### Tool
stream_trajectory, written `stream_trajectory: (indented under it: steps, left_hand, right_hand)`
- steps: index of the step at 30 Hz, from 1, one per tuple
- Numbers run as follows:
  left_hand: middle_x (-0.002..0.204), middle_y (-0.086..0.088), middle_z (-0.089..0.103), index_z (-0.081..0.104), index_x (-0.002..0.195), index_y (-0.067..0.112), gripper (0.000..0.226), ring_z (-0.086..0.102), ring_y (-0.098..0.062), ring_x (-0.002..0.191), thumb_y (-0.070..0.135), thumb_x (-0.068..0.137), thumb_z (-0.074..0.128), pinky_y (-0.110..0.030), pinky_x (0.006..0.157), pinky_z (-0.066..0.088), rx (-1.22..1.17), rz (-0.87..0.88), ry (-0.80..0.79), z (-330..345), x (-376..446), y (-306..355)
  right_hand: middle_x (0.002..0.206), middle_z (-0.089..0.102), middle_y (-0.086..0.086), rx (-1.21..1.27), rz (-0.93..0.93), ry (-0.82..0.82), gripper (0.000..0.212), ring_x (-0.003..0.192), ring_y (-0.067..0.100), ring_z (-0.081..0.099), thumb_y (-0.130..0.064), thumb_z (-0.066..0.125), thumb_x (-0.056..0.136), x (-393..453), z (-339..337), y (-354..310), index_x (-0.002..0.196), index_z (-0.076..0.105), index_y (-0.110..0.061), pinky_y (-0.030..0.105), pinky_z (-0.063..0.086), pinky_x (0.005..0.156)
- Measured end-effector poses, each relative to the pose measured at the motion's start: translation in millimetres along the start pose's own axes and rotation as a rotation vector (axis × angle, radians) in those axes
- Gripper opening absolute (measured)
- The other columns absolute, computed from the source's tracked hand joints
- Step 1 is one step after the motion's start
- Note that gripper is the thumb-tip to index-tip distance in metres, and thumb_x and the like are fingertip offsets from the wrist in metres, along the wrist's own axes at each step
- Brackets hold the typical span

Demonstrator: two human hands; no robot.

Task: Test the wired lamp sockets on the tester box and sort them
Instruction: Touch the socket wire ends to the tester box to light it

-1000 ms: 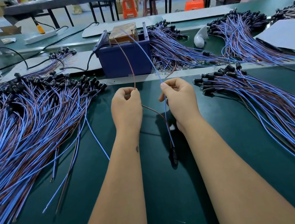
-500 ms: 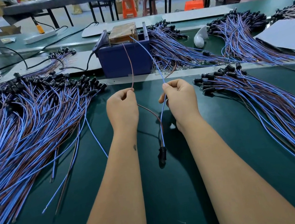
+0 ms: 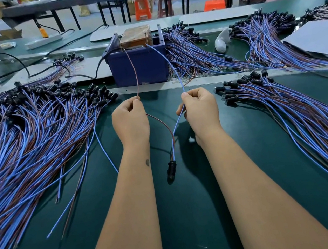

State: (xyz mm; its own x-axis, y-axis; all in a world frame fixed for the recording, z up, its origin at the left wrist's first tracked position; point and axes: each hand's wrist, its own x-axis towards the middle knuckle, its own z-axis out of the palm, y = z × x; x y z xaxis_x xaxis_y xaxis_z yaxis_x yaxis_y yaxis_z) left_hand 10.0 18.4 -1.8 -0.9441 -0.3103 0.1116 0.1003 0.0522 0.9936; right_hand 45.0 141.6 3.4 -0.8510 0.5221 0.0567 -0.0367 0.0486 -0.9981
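Two wires run from one lamp socket (image 3: 171, 167), which hangs low between the forearms just above the green bench (image 3: 196, 216). Left hand (image 3: 130, 123) pinches the brown wire (image 3: 135, 74) in a closed grip; right hand (image 3: 201, 110) pinches the blue wire (image 3: 166, 58) likewise. Both free ends reach up to the top of the blue tester box (image 3: 140, 67), seemingly at or close to its contacts, though actual touching cannot be made out. Judged from this, testing is the step in hand: it likely goes best with each bare end held steady on its own contact, the two kept apart, and the socket watched for a response before sorting. Large piles of wired sockets lie left (image 3: 30, 135) and right (image 3: 310, 121). No brand, label or writing can be read
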Motion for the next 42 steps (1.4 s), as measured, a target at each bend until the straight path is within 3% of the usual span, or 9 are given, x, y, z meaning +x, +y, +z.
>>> stream_trajectory:
  steps: [10,15,20,34,38,42]
  left_hand:
    - [0.042,0.017,0.042,0.069,0.091,0.020,0.023,0.035,-0.004,0.042,0.009,0.093,0.049,-0.016,0.043,0.033,-0.068,-0.011,0.041,-1,1,0]
    - [0.053,0.012,0.042,0.068,0.083,0.025,0.026,0.034,-0.011,0.050,0.010,0.092,0.048,-0.024,0.049,0.033,-0.099,-0.015,0.086,-2,-1,3]
    - [0.060,0.008,0.047,0.070,0.095,0.018,0.024,0.038,-0.012,0.054,0.010,0.093,0.048,-0.025,0.053,0.035,-0.120,-0.031,0.126,-3,0,3]
    - [0.058,0.010,0.047,0.070,0.098,0.016,0.024,0.038,-0.005,0.044,0.009,0.094,0.047,-0.018,0.045,0.035,-0.151,-0.062,0.125,-4,0,1]
    - [0.061,0.009,0.052,0.070,0.095,0.015,0.020,0.042,-0.003,0.045,0.009,0.093,0.050,-0.018,0.048,0.039,-0.168,-0.063,0.047,-2,-2,3]
    - [0.062,0.008,0.059,0.071,0.088,0.016,0.018,0.047,-0.002,0.047,0.010,0.094,0.056,-0.018,0.052,0.043,-0.204,-0.051,-0.163,7,-9,9]
  right_hand:
    - [0.051,0.063,-0.006,-0.012,0.007,0.014,0.008,0.046,0.008,0.041,-0.016,0.049,0.095,1,1,0,0.089,0.053,-0.014,0.024,0.038,0.051]
    - [0.052,0.063,-0.005,-0.036,0.013,0.033,0.009,0.042,0.006,0.040,-0.015,0.048,0.095,1,1,0,0.086,0.052,-0.015,0.022,0.036,0.047]
    - [0.051,0.063,-0.006,-0.041,0.022,0.035,0.011,0.040,0.004,0.041,-0.016,0.048,0.095,1,1,0,0.085,0.051,-0.016,0.019,0.036,0.043]
    - [0.055,0.063,-0.004,-0.037,0.027,0.045,0.011,0.045,0.006,0.045,-0.016,0.048,0.095,-2,0,-3,0.084,0.051,-0.017,0.023,0.038,0.049]
    - [0.056,0.060,-0.004,-0.059,-0.121,0.039,0.014,0.045,0.000,0.048,-0.016,0.050,0.095,-9,5,-5,0.082,0.050,-0.020,0.012,0.038,0.048]
    - [0.067,0.061,0.000,-0.125,-0.234,-0.116,0.019,0.063,0.016,0.057,-0.016,0.058,0.094,-16,16,-5,0.077,0.053,-0.023,0.030,0.046,0.064]
